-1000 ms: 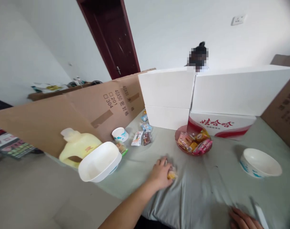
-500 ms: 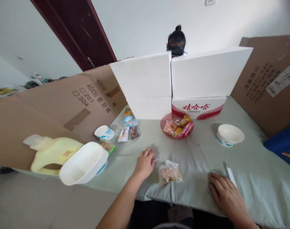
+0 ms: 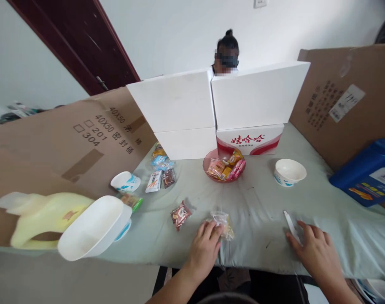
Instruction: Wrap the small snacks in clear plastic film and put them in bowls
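Observation:
My left hand [image 3: 206, 242] is curled over the near-left edge of a clear-wrapped snack packet [image 3: 226, 228], its fingers close together and its thumb hidden. To its left, a brown snack packet [image 3: 180, 214] lies on the cloth. My right hand [image 3: 320, 253] is at the table's right front, fingers apart. A slim white stick-like tool [image 3: 292, 225] lies by its thumb and index finger; I cannot make out its kind. Farther back, a pink glass bowl [image 3: 206, 169] holds several wrapped snacks.
White boxes [image 3: 176, 105] form a barrier, with a blindfolded person [image 3: 227, 44] behind. At left stand a yellow jug [image 3: 53, 211], a white tub [image 3: 94, 228], a paper bowl [image 3: 125, 181] and several snacks. At right are another paper bowl [image 3: 290, 171] and a blue jug [image 3: 366, 173].
My left hand has moved right and nearer, onto the clear packet. The brown packet now shows on the cloth. My right hand's fingers have lifted and spread beside the white tool. The view has shifted.

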The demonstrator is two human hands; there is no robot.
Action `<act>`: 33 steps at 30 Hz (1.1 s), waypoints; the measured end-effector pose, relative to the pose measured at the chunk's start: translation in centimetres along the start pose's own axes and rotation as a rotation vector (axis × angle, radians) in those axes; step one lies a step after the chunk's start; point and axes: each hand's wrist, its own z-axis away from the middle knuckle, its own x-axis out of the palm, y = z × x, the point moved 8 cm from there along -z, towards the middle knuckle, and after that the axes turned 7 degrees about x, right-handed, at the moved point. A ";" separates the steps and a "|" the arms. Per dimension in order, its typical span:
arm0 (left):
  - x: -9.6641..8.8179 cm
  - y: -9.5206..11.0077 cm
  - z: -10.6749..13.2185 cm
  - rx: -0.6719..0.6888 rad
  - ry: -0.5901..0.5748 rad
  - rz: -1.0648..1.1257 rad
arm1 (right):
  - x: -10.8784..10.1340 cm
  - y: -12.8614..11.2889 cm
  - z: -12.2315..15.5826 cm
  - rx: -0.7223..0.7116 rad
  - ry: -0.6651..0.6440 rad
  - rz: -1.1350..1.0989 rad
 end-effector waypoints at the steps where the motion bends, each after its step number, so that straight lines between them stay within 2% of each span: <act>1: 0.3 0.2 -0.1 0.019 0.034 0.020 | 0.5 0.7 0.2 0.028 -0.042 0.037; 4: 1.3 1.2 -1.0 0.095 0.124 0.086 | 1.2 1.0 0.4 0.056 -0.135 0.022; 6: 1.9 2.0 -1.6 0.130 0.186 0.108 | 0.6 -0.5 0.1 0.051 -0.154 -0.073; 8: 2.4 2.6 -1.9 0.151 0.261 0.114 | -0.6 -3.7 -0.5 -0.013 -0.166 -0.215; 10: 2.6 2.9 -1.9 0.147 0.319 0.119 | -1.9 -7.9 -0.9 -0.149 -0.195 -0.337; 13: 2.8 2.5 -1.5 0.098 0.349 0.153 | -2.7 -13.6 -0.9 -0.358 -0.258 -0.361; 15: 2.5 2.1 -1.3 0.056 0.387 0.194 | -2.4 -15.6 -0.9 -0.426 -0.308 -0.319; 16: 2.3 1.9 -1.2 0.035 0.411 0.214 | -2.0 -15.8 -1.0 -0.433 -0.338 -0.304; 19: 2.0 1.3 -1.2 -0.024 0.447 0.266 | -0.7 -13.3 -1.1 -0.367 -0.441 -0.312; 22: 2.1 0.2 -1.1 -0.099 0.447 0.382 | 0.2 -7.7 -1.0 -0.249 -0.470 -0.319; 25: 2.4 -2.6 0.2 -0.311 0.516 0.621 | 0.7 -1.4 -0.8 -0.142 -0.389 -0.249; 28: 2.2 -6.2 3.2 -0.589 0.675 0.800 | 0.1 2.5 -0.6 -0.098 -0.228 -0.185; 30: 0.5 -7.6 5.4 -0.658 0.815 0.755 | -1.4 2.7 -0.7 -0.089 -0.100 -0.197; 31: -0.9 -7.7 6.1 -0.631 0.869 0.682 | -2.3 1.9 -0.8 -0.095 -0.050 -0.235; 33: -3.5 -6.3 6.0 -0.436 0.860 0.524 | -4.4 -1.7 -0.9 -0.147 -0.008 -0.358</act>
